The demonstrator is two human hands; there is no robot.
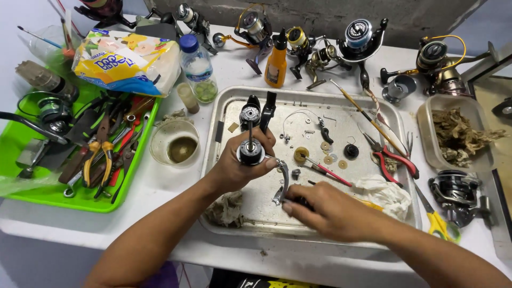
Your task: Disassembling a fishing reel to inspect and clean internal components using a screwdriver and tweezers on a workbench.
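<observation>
My left hand (234, 165) grips a black fishing reel body (250, 152) upright over a metal tray (314, 234), its shaft pointing up. My right hand (325, 210) pinches a small dark tool against the reel's silver bail arm (281, 184). Small washers, a brass gear (301, 154) and screws lie scattered on the tray beyond my hands. A black reel part (249, 113) stands at the tray's far left.
A green tray (32, 192) of pliers and tools sits left, a glass bowl (174, 141) beside it. Several fishing reels line the far edge with an orange bottle (276, 61). Red pliers (392, 157), a white rag (381, 192) and another reel (456, 194) lie right.
</observation>
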